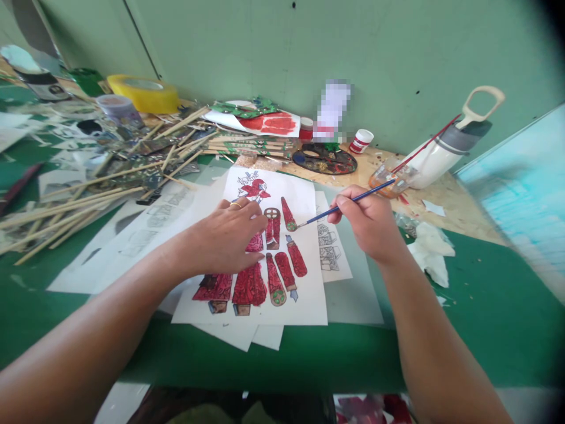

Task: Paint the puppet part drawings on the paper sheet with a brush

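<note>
A white sheet (304,306) lies on the table, bearing several red painted, patterned figure parts with green and brown details. My left hand (232,235) rests flat on the sheet, fingers spread, a ring on one finger; it covers part of the drawings. In my right hand (366,221) is a blue-handled paintbrush (348,200), pinched between thumb and fingers. The brush's tip meets or hovers just over the green round end of a narrow red piece (289,215); contact is hard to tell. More sheets with line drawings (329,250) stick out underneath.
Beyond the sheet sit a paint palette (324,159), a paint jar (361,141), and a cup of orange-tinted water (392,176) with a red brush. A white bottle (441,153) stands right, near crumpled tissue (430,250). Wooden sticks (101,206) and yellow tape (143,94) lie left.
</note>
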Demonstrator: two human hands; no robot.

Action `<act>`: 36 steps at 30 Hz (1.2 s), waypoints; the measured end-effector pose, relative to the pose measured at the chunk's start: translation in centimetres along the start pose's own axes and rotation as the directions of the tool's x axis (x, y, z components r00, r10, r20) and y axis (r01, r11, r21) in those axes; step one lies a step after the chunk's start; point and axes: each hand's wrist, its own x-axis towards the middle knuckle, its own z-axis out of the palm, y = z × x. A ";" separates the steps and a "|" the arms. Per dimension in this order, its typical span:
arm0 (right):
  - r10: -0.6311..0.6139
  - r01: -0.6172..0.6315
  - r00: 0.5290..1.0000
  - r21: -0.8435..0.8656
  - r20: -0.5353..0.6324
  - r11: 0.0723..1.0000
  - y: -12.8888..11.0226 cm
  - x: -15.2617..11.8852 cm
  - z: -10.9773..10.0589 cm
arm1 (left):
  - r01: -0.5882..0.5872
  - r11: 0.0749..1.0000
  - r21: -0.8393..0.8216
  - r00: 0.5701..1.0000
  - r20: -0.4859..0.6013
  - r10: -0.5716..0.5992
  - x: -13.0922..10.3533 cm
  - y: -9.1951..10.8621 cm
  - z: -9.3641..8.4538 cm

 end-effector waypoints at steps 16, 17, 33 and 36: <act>-0.011 0.012 1.000 0.027 -0.026 1.000 0.0 0.0 0.0 | -0.002 1.000 0.031 1.000 0.027 0.002 0.0 0.1 -0.1; -0.012 0.013 1.000 0.028 -0.029 1.000 0.0 0.0 0.0 | -0.004 0.999 0.036 1.000 0.030 0.003 0.0 0.1 -0.1; -0.018 0.018 1.000 -0.014 0.023 1.000 0.2 0.0 -0.1 | 0.013 1.000 -0.009 1.000 0.024 -0.012 0.0 0.1 -0.2; -0.019 0.020 0.999 -0.011 0.026 1.000 0.3 0.0 -0.1 | 0.003 1.000 0.018 0.999 0.035 -0.004 0.0 0.1 -0.2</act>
